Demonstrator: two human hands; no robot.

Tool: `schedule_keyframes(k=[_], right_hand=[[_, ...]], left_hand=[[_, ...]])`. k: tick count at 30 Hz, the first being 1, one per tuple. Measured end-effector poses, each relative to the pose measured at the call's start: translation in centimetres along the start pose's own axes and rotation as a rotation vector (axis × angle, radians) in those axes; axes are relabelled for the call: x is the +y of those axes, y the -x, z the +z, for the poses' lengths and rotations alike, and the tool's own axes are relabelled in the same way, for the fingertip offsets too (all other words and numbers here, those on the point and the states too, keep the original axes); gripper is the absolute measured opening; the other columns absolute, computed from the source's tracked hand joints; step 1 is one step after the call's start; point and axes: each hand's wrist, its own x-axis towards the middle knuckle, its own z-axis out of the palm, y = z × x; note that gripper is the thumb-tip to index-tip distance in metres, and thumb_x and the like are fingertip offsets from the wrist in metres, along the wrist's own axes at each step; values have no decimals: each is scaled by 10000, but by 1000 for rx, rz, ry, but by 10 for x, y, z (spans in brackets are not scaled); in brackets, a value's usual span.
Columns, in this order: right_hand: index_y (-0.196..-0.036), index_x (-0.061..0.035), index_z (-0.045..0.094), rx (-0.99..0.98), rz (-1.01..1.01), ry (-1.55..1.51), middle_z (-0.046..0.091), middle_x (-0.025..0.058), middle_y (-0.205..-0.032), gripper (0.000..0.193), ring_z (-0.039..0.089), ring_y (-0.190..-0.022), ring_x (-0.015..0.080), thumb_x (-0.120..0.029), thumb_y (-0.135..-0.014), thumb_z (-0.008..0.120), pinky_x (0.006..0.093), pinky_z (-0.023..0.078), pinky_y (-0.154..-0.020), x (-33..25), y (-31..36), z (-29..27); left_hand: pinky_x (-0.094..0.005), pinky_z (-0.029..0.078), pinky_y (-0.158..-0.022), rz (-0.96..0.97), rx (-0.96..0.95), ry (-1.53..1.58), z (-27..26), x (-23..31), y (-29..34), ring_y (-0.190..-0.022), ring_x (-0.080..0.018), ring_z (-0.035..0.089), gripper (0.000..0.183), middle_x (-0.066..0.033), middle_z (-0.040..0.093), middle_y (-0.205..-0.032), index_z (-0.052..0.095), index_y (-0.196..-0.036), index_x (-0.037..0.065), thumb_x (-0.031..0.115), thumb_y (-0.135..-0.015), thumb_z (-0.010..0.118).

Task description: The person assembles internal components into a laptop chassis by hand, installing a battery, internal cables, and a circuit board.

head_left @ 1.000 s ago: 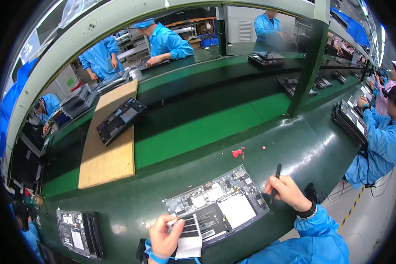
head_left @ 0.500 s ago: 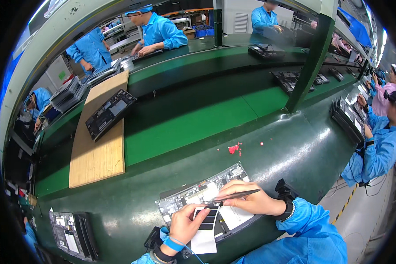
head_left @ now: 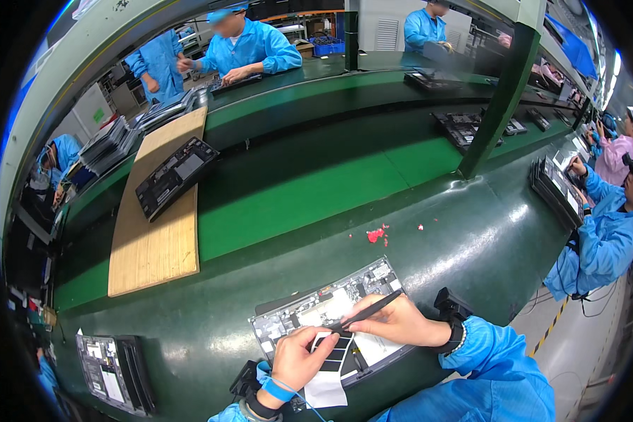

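An opened laptop base (head_left: 316, 309) with bare circuit boards lies on the green bench in front of me. My left hand (head_left: 297, 360) holds a white backing sheet (head_left: 328, 383) carrying several black strips, right over the near edge of the base. My right hand (head_left: 399, 322) grips a black pen-like tool (head_left: 366, 314) whose tip points left, close to the left-hand fingers and the strips. A blue wrist strap is on my left wrist, a black watch on my right.
Another opened laptop base (head_left: 111, 366) sits at the lower left. A wooden board (head_left: 155, 232) carries a dark laptop base (head_left: 174, 176) on the green conveyor belt. Red scraps (head_left: 375, 235) lie beyond my unit. A green post (head_left: 499, 91) stands right; people in blue coats work around.
The right hand swung from the unit's right side to its middle, bringing the tool tip to the strips. The left hand with the sheet stayed at the near edge. The view shifted closer.
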Motion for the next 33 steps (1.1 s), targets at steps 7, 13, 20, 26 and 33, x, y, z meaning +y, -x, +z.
schedule_keyframes(k=[7, 13, 20, 26, 33], right_hand=[[-968, 19, 602, 29, -118, 206, 630, 81, -910, 180, 615, -838, 139, -51, -803, 620, 261, 507, -726, -12, 5, 4], [-982, 45, 555, 163, 8, -231, 616, 96, -900, 175, 611, -857, 151, 1, -817, 590, 249, 504, -739, -4, 8, -5], [-954, 26, 495, 283, 142, -131, 616, 119, -861, 181, 622, -832, 165, -1, -810, 601, 255, 512, -706, 11, 12, -1], [-904, 19, 456, 279, 197, -59, 616, 141, -845, 171, 631, -821, 184, 18, -806, 596, 262, 520, -693, 15, 5, 1], [-909, 22, 461, 261, 192, -14, 629, 159, -840, 179, 631, -842, 193, 16, -800, 603, 269, 519, -705, 14, 4, 3]], left_hand=[[-280, 421, -486, 32, 9, -30, 1, -2, 1, -523, -174, 558, 177, -86, 609, -690, 649, -807, 61, 218, -727, 660], [-292, 428, -494, 18, -48, 7, -9, 2, 3, -515, -189, 547, 140, -88, 608, -690, 647, -804, 50, 164, -724, 664], [-293, 444, -667, 381, -121, -48, -12, -11, -9, -781, -216, 559, 98, -80, 607, -843, 624, -801, 37, 101, -739, 663], [-308, 468, -669, 468, -98, -250, -7, -10, -11, -787, -220, 563, 111, -16, 586, -915, 622, -794, 74, 154, -731, 665], [-306, 468, -654, 521, -92, -288, -7, -8, -10, -779, -217, 551, 105, -6, 581, -934, 609, -782, 79, 146, -722, 662]])
